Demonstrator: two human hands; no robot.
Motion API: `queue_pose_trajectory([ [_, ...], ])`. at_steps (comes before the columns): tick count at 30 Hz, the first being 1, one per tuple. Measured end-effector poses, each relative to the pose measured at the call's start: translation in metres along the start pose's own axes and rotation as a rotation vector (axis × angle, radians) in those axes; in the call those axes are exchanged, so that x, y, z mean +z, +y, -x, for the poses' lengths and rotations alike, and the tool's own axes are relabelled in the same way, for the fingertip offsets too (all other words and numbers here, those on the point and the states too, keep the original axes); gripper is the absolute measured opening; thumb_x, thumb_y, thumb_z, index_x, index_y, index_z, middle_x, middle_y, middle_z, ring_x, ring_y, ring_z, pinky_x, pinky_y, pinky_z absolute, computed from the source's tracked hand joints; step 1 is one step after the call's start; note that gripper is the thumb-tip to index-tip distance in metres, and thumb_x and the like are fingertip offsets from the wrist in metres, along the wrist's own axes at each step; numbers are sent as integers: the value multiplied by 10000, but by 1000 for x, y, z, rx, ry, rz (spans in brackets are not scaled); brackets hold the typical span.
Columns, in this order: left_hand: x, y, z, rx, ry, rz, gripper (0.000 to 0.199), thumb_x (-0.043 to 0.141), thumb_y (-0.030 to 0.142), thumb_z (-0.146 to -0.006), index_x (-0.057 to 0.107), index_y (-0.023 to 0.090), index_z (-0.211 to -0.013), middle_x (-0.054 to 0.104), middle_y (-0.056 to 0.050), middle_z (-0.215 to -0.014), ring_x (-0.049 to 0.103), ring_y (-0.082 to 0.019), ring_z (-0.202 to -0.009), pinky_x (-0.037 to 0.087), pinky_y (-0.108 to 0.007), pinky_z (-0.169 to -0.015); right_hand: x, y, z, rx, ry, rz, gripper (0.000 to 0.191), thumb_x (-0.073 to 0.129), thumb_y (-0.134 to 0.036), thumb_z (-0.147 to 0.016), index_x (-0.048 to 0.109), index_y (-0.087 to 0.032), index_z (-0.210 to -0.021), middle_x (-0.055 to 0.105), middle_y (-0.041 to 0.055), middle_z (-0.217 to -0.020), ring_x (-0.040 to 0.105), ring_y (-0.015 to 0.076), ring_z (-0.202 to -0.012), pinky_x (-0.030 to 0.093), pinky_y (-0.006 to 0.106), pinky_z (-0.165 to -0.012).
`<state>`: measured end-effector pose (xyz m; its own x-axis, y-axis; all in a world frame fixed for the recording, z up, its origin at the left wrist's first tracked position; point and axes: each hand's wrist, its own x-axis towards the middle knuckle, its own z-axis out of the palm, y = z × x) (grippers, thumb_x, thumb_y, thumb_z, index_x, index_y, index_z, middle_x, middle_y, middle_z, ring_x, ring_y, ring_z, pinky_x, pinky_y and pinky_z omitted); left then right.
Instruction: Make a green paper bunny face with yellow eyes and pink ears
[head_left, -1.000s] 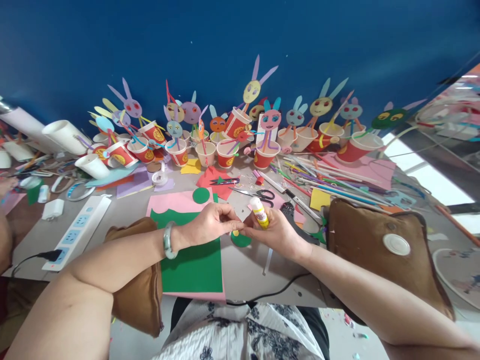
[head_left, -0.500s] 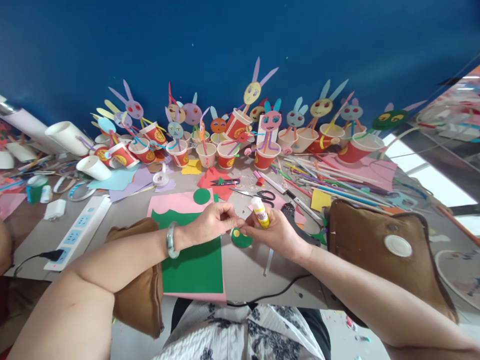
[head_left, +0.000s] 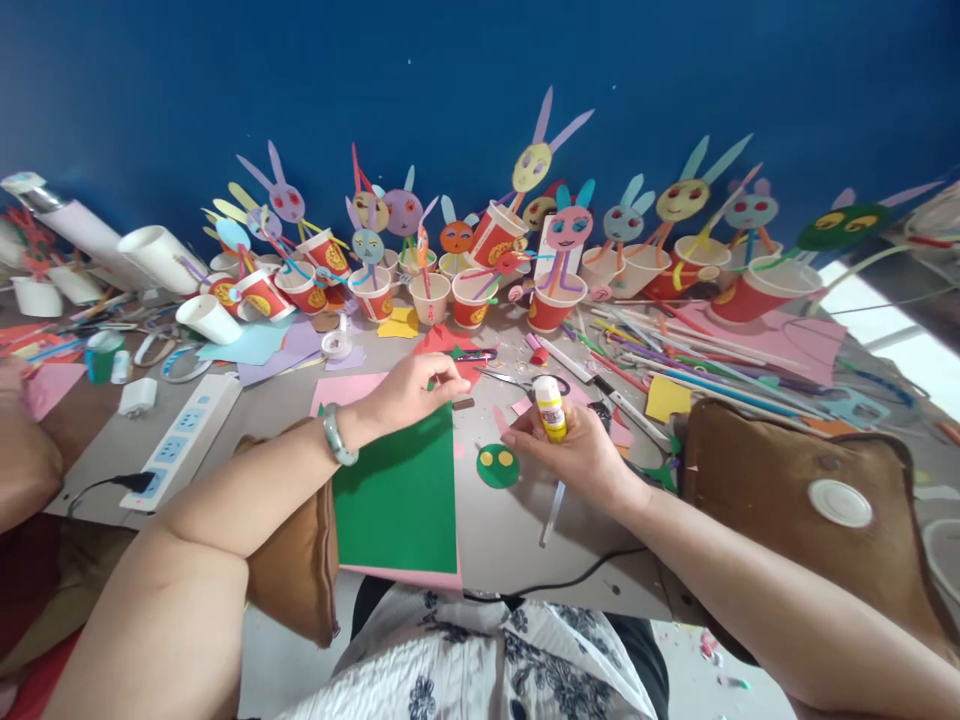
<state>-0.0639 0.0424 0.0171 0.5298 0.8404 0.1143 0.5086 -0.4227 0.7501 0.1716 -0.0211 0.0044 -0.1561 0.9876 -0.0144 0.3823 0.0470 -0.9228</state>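
My right hand [head_left: 577, 445] is closed around a yellow and white glue stick [head_left: 552, 408], held upright. A small strip of pink paper [head_left: 500, 420] stands out from its thumb and fingertips. Just left of that hand, a round green paper face [head_left: 497, 467] with two yellow ovals lies on the table. My left hand [head_left: 420, 392], with a bangle on the wrist, hovers above the top of a green paper sheet [head_left: 397, 500]. Its thumb and fingers are bent together in a pinch; whether anything small is between them is hidden. Scissors [head_left: 510, 378] lie beyond the hands.
Red and white paper cups [head_left: 556, 312] with paper rabbit faces line the blue wall. Pipe cleaners [head_left: 720, 375] are heaped at right, beside a brown cushion-like bag [head_left: 772, 500]. A power strip [head_left: 180, 440] lies at left. Part of another person's arm [head_left: 26, 450] shows there.
My hands have parted: the left moved up and away from the right. The pink strip now shows in my right fingertips, and the green face is uncovered. The view has shifted slightly.
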Motion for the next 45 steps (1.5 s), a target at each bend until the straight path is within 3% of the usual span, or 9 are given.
queue_pose_trajectory([
  [1, -3, -7, -2, 33, 5, -133, 164, 575, 301, -921, 666, 164, -920, 690, -44, -932, 633, -171, -878, 503, -300, -836, 0, 0, 0, 7, 6, 6, 311, 761, -436, -723, 587, -187, -657, 622, 3, -624, 525, 135, -582, 438, 281, -567],
  [3, -5, -21, -5, 109, -68, -381, 268, 559, 181, -893, 655, 170, -1143, 659, -104, -1216, 584, -239, -1180, 447, -394, -1057, 0, -1, -1, 21, 9, 10, 313, 762, -428, -714, 574, -187, -645, 633, 5, -636, 532, 133, -586, 440, 279, -571],
  [6, -1, -36, -5, 100, -182, -585, 370, 505, 162, -933, 593, 165, -1292, 596, -155, -1313, 531, -285, -1285, 405, -466, -1109, 0, -3, 0, 27, 0, 4, 322, 758, -425, -710, 548, -194, -631, 639, 6, -640, 547, 136, -584, 440, 277, -565],
  [12, -5, -42, -10, 82, -204, -529, 418, 583, 156, -859, 585, 145, -1277, 651, -125, -1211, 614, -239, -1119, 468, -379, -996, 0, -3, 1, 7, 21, 20, 324, 743, -403, -724, 509, -203, -622, 601, -5, -609, 542, 137, -589, 425, 270, -555],
  [17, -19, -44, -15, 33, -202, -498, 148, 562, 90, -760, 675, 166, -821, 641, -42, -859, 604, -165, -805, 466, -271, -731, 0, -2, 0, -10, 29, 18, 343, 735, -402, -731, 473, -210, -620, 562, -20, -587, 490, 122, -566, 389, 265, -536],
  [21, -37, -42, -11, 6, -254, -396, 130, 561, 81, -715, 625, 166, -642, 612, -19, -790, 587, -132, -728, 456, -238, -663, -1, -2, 0, -25, 29, 20, 329, 710, -389, -740, 459, -216, -618, 542, -26, -569, 473, 122, -556, 376, 266, -527],
  [29, -74, -33, -5, -71, -455, -103, 158, 503, 64, -610, 637, 149, -608, 667, -18, -826, 612, -95, -699, 449, -170, -594, 0, -3, -1, -35, -26, 31, 308, 711, -400, -731, 491, -208, -631, 582, -23, -577, 476, 117, -536, 402, 271, -541],
  [38, -81, -28, -4, -120, -514, -1, 168, 479, 153, -627, 647, 161, -632, 657, -11, -659, 587, -102, -592, 473, -200, -606, 0, 1, -2, -44, -63, 129, 264, 685, -385, -745, 523, -206, -636, 637, 2, -599, 513, 133, -536, 399, 274, -517],
  [45, -76, -30, -5, -240, -557, 12, 176, 488, 233, -681, 641, 170, -741, 644, -5, -669, 536, -99, -514, 399, -179, -449, 0, -2, -2, -48, -100, 152, 315, 669, -412, -769, 500, -209, -598, 582, -13, -543, 487, 126, -513, 384, 276, -513],
])
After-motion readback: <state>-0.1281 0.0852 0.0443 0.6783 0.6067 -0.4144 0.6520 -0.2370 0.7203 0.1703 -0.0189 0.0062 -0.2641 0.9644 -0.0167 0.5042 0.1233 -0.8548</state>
